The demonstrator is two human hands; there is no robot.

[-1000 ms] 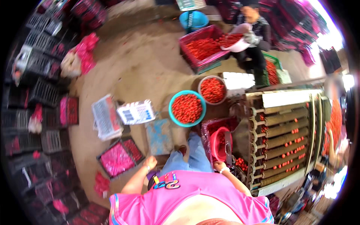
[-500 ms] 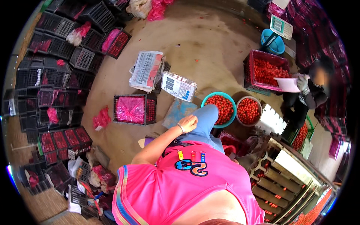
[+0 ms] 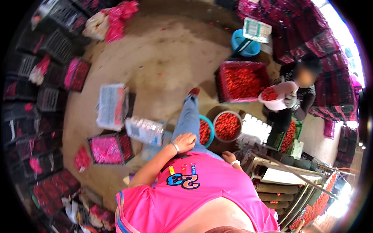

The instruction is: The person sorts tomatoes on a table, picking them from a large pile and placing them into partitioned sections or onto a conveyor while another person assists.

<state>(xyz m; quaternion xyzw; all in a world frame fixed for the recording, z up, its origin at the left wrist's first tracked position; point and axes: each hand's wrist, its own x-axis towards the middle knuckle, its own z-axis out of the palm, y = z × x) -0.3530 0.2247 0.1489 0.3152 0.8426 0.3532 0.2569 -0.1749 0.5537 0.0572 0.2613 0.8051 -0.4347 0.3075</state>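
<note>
Stacked dark crates [image 3: 48, 99] line the left of a concrete work floor as I watch, remotely, through the head camera, which has swung so that they now sit farther toward the rim than 0.5 seconds ago. At lower right stands a roller machine [image 3: 276, 197], partly cut off by the pink shirt [image 3: 210, 182]. Beyond it, a co-worker [image 3: 307, 91] in gloves tips a pale pan [image 3: 275, 105] beside a maroon crate [image 3: 220, 83] of red fruit; fruit now shows inside the pan, where before I saw mainly its pale side.

Nearest me, the biggest change: 1 denim leg [image 3: 187, 120], bent at the knee 0.5 seconds ago, now stretches out, its shoe [image 3: 194, 91] in view. It hides the left part of a turquoise basin [image 3: 212, 130] of fruit. A grey basin [image 3: 227, 112], also full, sits just to the right. I judge this a stride, not handling; the fruit in both basins appears untouched.

The left hand [image 3: 184, 142] hangs over the thigh, fingers loosely curled, palm hidden. The right hand [image 3: 229, 157], previously almost covered, shows beside the hip below the grey basin. I cannot tell whether either grips anything.
</note>
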